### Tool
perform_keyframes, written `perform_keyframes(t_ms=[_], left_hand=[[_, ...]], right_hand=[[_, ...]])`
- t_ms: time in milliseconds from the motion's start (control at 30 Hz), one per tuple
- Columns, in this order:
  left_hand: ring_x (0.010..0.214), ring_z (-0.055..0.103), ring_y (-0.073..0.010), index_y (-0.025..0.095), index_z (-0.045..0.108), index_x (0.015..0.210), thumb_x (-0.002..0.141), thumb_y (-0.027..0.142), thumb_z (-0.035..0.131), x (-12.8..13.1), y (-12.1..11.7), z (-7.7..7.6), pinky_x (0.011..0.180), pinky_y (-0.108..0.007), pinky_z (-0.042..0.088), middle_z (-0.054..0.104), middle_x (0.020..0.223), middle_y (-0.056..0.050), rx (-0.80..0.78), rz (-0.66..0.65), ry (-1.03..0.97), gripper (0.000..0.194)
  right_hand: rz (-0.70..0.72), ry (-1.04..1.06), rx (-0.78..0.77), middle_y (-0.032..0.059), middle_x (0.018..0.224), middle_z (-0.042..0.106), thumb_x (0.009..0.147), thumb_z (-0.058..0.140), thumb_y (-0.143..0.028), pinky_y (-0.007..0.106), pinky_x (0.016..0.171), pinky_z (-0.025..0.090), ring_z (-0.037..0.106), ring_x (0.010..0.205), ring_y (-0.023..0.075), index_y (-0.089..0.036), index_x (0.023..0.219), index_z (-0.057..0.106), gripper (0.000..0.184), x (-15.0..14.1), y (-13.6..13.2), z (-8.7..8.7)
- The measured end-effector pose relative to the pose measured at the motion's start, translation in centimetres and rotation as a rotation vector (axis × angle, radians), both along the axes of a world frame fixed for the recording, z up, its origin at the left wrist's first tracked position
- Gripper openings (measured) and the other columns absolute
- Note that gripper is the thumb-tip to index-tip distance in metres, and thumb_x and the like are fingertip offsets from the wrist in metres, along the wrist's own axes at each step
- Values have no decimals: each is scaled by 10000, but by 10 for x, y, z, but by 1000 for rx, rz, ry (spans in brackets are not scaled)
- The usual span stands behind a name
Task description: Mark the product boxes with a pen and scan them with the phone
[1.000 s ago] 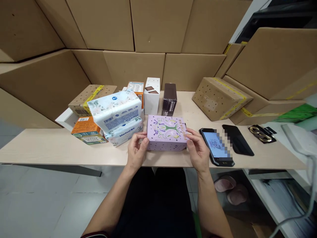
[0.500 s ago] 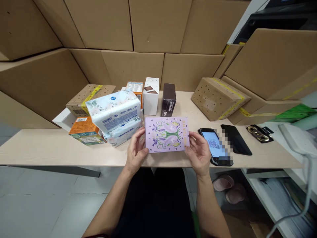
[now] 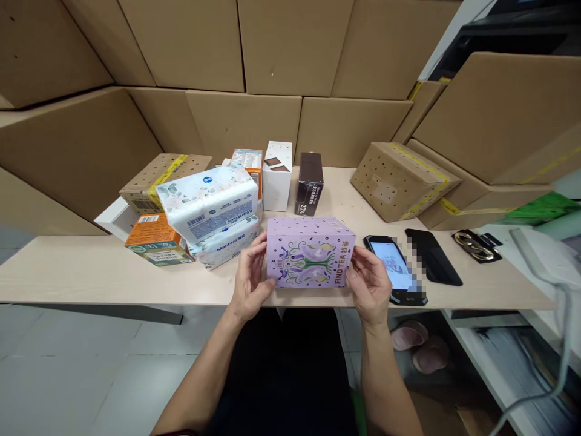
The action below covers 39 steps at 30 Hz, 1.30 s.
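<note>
A purple tea box [image 3: 311, 257] printed "FIND TEA" is held between my two hands near the table's front edge. My left hand [image 3: 251, 278] grips its left end, thumb on the front face. On the right end, my right hand [image 3: 370, 281] closes with its thumb at the lower corner. The box's top and patterned front both show. Just behind it stand a dark brown box [image 3: 309, 181] and a white box [image 3: 278, 175]. Two tissue packs [image 3: 211, 200], one resting on the other, lie left of my left hand.
An orange box [image 3: 158, 239] and a taped carton [image 3: 149, 175] sit at the left. To the right lie a phone [image 3: 390, 263], a black flat slab [image 3: 436, 257] and gold rings on a card [image 3: 476, 244]. Another taped carton [image 3: 399, 181] stands behind them; large cardboard boxes [image 3: 290, 48] wall the back.
The tea box has tilted, so its top now shows above the front face. It sits slightly lower and reaches farther right, and my right hand has shifted a little right with it.
</note>
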<state>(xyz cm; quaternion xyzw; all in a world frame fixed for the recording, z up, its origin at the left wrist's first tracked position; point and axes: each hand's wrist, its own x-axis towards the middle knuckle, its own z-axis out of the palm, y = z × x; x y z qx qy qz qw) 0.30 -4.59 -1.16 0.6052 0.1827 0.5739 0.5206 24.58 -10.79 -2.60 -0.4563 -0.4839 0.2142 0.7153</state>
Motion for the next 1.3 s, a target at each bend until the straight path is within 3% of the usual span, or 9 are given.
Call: perform_keyframes(t_ms=[433,833,1067,1300], left_hand=[[1514,398,-326,272,536,1158,846,371,757,1,0,2,1173,-569,399,434,1593,-156,25,118,36,395],[1507,398,-335,243,525,1066,805,246,732,1,1,1,1185,-579,354,462,1564,-157,-44,168,71,333],[1295,576,-334,242,451,847,674,95,684,4,5,3,901,-424,530,649,1235,-120,-257,185,268,326],[1160,605,-278,231,507,875,666,77,671,2,5,3,875,-370,507,625,1206,-106,-192,160,354,307]], right_hand=[[9,-156,21,102,1323,667,891,692,-269,500,1099,526,642,1250,265,-273,1336,640,449,3,1,-2],[-54,-189,24,113,1313,648,883,698,-294,508,1073,542,639,1225,273,-269,1394,581,525,-2,3,-3],[-98,-421,83,108,1384,578,877,689,-267,586,1125,479,558,1315,302,-334,1487,497,643,1,3,-8],[-137,-526,54,104,1416,540,887,679,-250,600,1146,454,516,1363,311,-343,1470,518,612,3,1,-6]])
